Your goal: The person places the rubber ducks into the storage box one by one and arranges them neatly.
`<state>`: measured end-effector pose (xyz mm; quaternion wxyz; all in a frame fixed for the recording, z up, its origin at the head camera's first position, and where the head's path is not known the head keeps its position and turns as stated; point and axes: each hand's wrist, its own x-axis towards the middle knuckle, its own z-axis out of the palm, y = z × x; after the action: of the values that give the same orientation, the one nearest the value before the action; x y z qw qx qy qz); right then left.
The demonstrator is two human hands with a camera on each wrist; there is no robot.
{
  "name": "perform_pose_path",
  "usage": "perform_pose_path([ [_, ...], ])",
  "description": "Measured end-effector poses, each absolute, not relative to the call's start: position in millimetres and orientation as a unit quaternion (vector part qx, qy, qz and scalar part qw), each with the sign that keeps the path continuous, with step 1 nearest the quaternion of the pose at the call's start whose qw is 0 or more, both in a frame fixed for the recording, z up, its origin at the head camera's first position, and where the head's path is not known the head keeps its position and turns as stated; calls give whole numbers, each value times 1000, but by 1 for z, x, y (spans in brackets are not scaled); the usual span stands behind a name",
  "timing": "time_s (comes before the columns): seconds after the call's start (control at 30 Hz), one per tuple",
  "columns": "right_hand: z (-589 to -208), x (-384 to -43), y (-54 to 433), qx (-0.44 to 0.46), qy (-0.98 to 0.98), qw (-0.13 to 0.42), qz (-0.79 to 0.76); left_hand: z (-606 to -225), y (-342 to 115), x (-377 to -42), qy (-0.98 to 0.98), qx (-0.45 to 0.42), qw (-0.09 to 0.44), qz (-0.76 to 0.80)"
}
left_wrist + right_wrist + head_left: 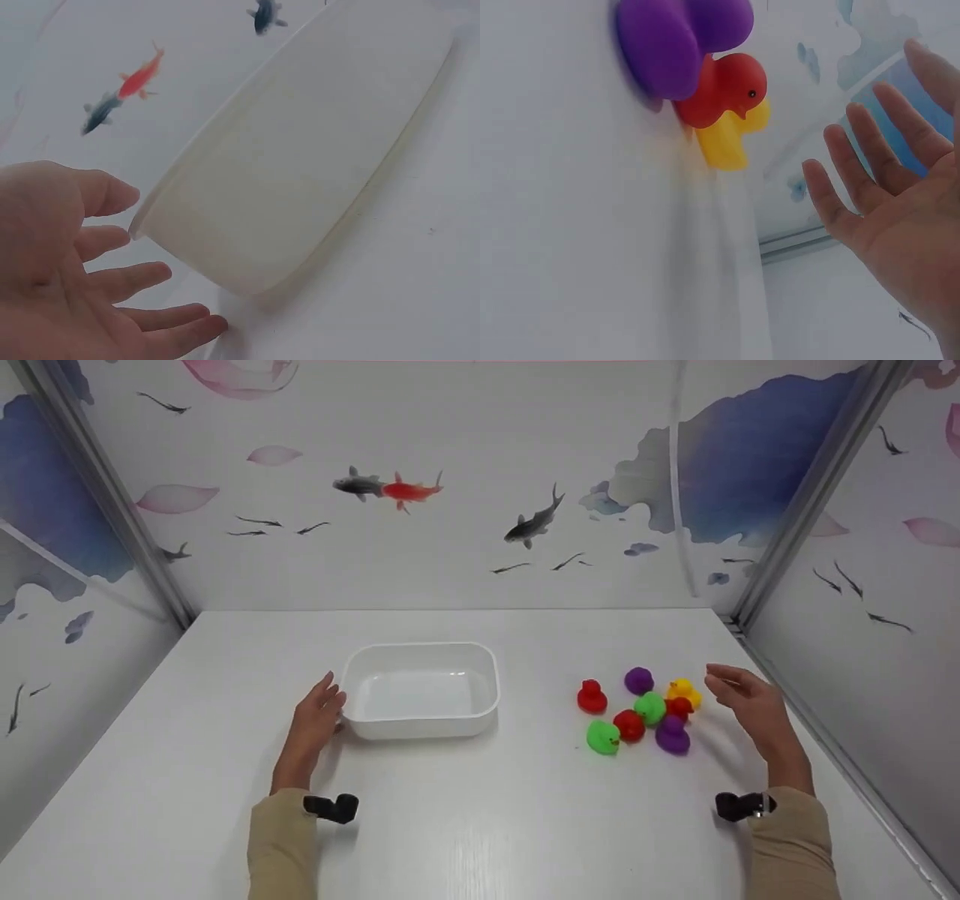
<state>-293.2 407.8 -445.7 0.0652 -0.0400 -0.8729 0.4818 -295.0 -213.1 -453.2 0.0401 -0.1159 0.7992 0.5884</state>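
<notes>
A white rectangular basin [420, 727] stands left of centre on the table, with nothing inside it. Beside its left end is my left hand [315, 720], fingers spread and relaxed; in the left wrist view the fingertips are close to the basin wall [255, 180], and I cannot tell whether they touch. To the right lies a group of rubber ducks: red [592, 697], purple [673, 736], green [603, 737] and one yellow [684, 692]. My right hand [750, 709] hovers just right of them with loosely extended fingers, holding nothing. The right wrist view shows a red duck [724, 90] apart from that hand.
The white table [465, 825] meets a back panel [450, 562] printed with fish and petals. Side panels rise at left and right, with metal posts [817, 495] at the corners. Each wrist carries a small black camera [334, 808].
</notes>
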Motion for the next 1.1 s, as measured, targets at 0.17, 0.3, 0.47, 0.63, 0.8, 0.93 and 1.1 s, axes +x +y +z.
perform_pose_path([
  [0.17, -453, -291, 409, -29, -884, 21, 465, -451, -212, -296, 797, -113, 46, 592],
  [0.3, -456, -290, 410, -14, -891, -7, 455, -449, -210, -296, 790, -110, 54, 601],
  [0.47, -460, -290, 411, -13, -900, -20, 435, -450, -209, -291, 778, -105, 60, 616],
  [0.63, -462, -293, 408, -29, -907, -35, 420, -451, -211, -288, 774, -108, 59, 621],
  [0.8, -463, -297, 405, -42, -907, -50, 416, -453, -212, -290, 772, -122, 62, 621],
  [0.93, -463, -297, 403, -49, -909, -69, 409, -455, -211, -291, 772, -125, 64, 620],
  [1.1, -464, -299, 398, -59, -909, -81, 405, -457, -212, -288, 772, -121, 61, 621],
])
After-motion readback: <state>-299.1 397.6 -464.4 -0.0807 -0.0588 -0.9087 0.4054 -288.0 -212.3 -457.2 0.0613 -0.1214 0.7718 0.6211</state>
